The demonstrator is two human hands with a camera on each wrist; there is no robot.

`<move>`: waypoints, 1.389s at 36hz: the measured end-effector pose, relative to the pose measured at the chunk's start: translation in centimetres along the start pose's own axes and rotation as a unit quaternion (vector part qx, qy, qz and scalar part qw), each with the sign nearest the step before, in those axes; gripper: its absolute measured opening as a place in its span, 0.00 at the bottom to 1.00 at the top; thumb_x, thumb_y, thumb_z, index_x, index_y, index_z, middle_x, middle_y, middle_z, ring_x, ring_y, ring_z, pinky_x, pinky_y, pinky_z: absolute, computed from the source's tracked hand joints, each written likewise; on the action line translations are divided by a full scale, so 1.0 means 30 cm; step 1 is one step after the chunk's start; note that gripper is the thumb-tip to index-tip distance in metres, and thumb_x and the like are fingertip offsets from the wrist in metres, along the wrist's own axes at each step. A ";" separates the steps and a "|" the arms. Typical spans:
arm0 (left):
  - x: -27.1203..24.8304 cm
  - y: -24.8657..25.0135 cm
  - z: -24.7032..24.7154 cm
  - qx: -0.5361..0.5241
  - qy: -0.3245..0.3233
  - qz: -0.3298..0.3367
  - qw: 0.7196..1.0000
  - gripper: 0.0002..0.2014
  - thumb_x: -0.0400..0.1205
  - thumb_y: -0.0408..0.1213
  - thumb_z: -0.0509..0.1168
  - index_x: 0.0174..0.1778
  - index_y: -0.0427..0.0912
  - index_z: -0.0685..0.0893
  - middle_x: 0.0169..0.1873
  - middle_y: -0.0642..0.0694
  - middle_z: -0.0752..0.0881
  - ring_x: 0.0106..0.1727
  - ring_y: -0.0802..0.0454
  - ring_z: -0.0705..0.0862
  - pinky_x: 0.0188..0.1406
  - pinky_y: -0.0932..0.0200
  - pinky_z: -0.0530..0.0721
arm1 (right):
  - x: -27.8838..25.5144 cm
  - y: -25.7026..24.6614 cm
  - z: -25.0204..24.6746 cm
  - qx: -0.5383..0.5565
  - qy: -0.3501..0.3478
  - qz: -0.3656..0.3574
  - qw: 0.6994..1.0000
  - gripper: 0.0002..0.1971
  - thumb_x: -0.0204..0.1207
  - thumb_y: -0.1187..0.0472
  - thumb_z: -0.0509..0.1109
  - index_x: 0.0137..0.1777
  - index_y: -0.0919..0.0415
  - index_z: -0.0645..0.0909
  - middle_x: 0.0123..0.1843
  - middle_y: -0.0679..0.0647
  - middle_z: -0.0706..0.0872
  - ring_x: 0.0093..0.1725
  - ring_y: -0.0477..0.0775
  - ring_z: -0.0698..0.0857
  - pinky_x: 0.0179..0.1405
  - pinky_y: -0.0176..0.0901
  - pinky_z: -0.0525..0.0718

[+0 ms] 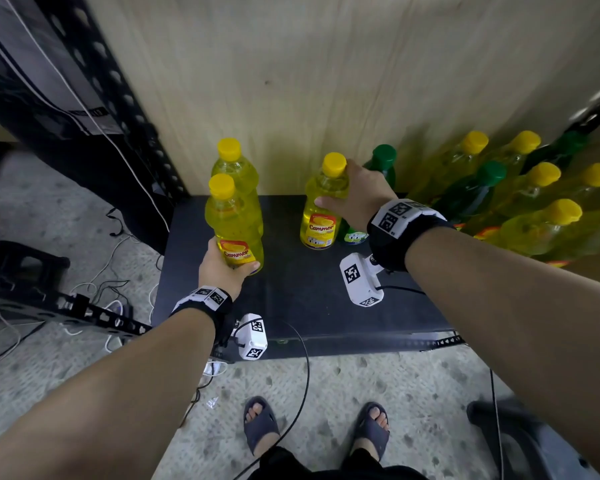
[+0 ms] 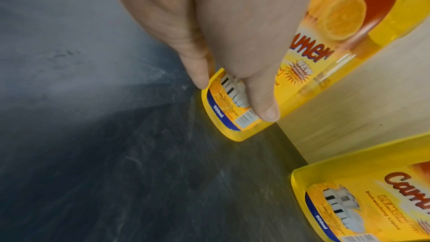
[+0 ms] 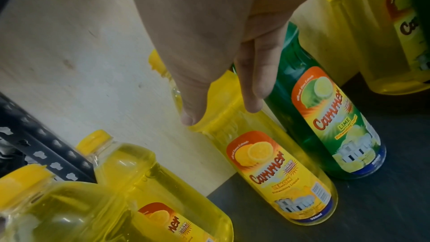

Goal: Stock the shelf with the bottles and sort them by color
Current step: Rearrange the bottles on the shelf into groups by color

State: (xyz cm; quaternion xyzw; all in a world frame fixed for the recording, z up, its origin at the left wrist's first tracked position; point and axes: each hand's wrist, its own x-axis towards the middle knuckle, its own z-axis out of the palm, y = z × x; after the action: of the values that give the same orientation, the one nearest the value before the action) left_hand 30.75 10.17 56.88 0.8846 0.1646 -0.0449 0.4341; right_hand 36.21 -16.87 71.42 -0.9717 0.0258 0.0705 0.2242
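At centre frame of the head view, my left hand (image 1: pixel 222 268) grips the lower body of a yellow bottle (image 1: pixel 234 223), thumb and fingers curled round its label; the left wrist view shows its base tilted, one edge at the dark shelf board (image 2: pixel 139 181). Directly behind it, toward the wooden back panel (image 1: pixel 326 81), stands a second yellow bottle (image 1: pixel 238 168), upright. To the right of centre, my right hand (image 1: pixel 361 192) clasps the shoulder of a third yellow bottle (image 1: pixel 323 206), which stands upright on the board. Just beside and behind this bottle stands a green bottle (image 1: pixel 383 164), largely hidden by my hand and wrist. At right of frame, a crowded cluster of bottles (image 1: pixel 520 195), mostly yellow-capped with a few green among them, fills the shelf end; blur prevents an exact count. A perforated black upright (image 1: pixel 118 91) bounds the shelf at upper left. Cables (image 1: pixel 111 292) trail over the speckled floor (image 1: pixel 326 393) at lower left.
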 end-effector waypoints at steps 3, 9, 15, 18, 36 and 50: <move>-0.003 0.004 -0.010 0.001 -0.004 0.003 1.000 0.35 0.70 0.44 0.85 0.68 0.47 0.74 0.53 0.51 0.84 0.58 0.43 0.84 0.54 0.53 0.77 | -0.002 -0.003 -0.002 -0.018 0.000 0.005 1.000 0.33 0.74 0.34 0.75 0.68 0.56 0.74 0.58 0.55 0.86 0.56 0.58 0.85 0.57 0.57 0.87; 0.002 0.023 -0.027 0.025 -0.003 -0.004 1.000 0.37 0.66 0.49 0.86 0.65 0.46 0.73 0.55 0.46 0.87 0.58 0.40 0.85 0.52 0.52 0.80 | -0.021 -0.007 -0.004 -0.015 0.007 -0.007 1.000 0.31 0.74 0.35 0.75 0.66 0.55 0.77 0.56 0.53 0.86 0.54 0.57 0.86 0.55 0.55 0.87; 0.016 0.031 -0.038 0.037 -0.019 0.002 0.999 0.37 0.64 0.50 0.87 0.62 0.48 0.72 0.57 0.45 0.86 0.59 0.40 0.85 0.54 0.51 0.81 | -0.060 -0.012 0.016 -0.003 -0.004 -0.006 1.000 0.31 0.74 0.34 0.74 0.67 0.55 0.77 0.56 0.52 0.86 0.54 0.55 0.86 0.55 0.55 0.88; 0.014 0.028 -0.038 0.033 -0.026 0.006 0.999 0.38 0.66 0.47 0.86 0.66 0.46 0.73 0.59 0.43 0.86 0.61 0.40 0.85 0.53 0.53 0.78 | -0.086 -0.014 0.024 0.012 -0.015 -0.001 1.000 0.29 0.74 0.34 0.76 0.65 0.53 0.78 0.56 0.51 0.87 0.55 0.54 0.86 0.56 0.53 0.87; -0.051 -0.175 -0.103 0.118 -0.085 0.053 0.988 0.33 0.71 0.46 0.82 0.70 0.42 0.79 0.63 0.43 0.81 0.64 0.41 0.83 0.62 0.53 0.78 | -0.258 -0.015 0.092 0.099 -0.035 -0.065 0.992 0.30 0.70 0.39 0.82 0.68 0.44 0.76 0.46 0.31 0.81 0.43 0.30 0.80 0.37 0.20 0.72; -0.070 -0.255 -0.121 0.147 -0.092 0.143 0.974 0.26 0.77 0.49 0.78 0.71 0.50 0.84 0.65 0.50 0.85 0.68 0.47 0.81 0.68 0.52 0.79 | -0.206 0.067 0.348 0.182 -0.104 0.040 0.977 0.36 0.60 0.40 0.88 0.69 0.44 0.84 0.59 0.42 0.90 0.58 0.47 0.86 0.61 0.44 0.81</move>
State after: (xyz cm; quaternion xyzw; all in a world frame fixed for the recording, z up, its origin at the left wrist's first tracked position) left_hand 26.02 16.84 53.83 0.9450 -0.0125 -0.0876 0.3148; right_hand 28.62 -13.98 62.18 -0.9002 0.0533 0.1742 0.3955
